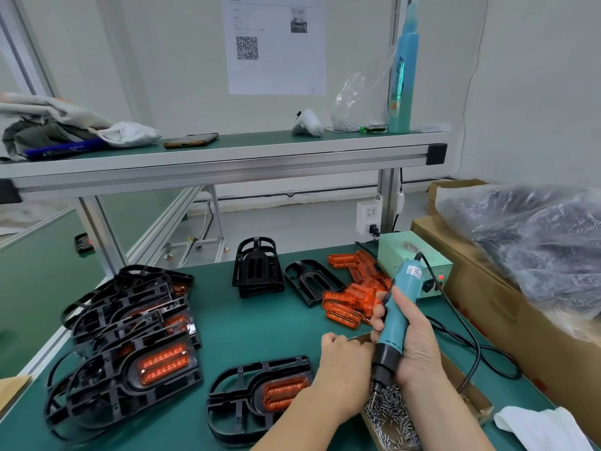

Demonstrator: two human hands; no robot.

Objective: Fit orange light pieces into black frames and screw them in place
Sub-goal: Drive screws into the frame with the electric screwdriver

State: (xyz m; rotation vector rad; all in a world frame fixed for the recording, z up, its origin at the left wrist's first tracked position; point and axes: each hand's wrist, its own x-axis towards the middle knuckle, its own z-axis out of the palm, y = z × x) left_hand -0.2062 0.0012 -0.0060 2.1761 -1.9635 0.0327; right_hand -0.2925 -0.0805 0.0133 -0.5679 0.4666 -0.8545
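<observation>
Teal screwdriver (410, 276) gripped in my right hand (418, 351), bit down among the boxed screws (392, 410), I should seat one squarely; left hand (344, 356) curled beside, contents unclear, black frame (232, 403) with orange piece (284, 392) just left.

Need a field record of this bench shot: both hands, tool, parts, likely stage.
right hand: grips teal electric screwdriver, bit down among loose metal screws
left hand: fingers curled at the edge of brown cardboard tray; grasp unclear
workpiece: black plastic frame with orange light piece seated, left of the hands
left pile: stacked fitted frames
back: loose orange pieces, empty black frames
stage: likely picking up a screw
</observation>
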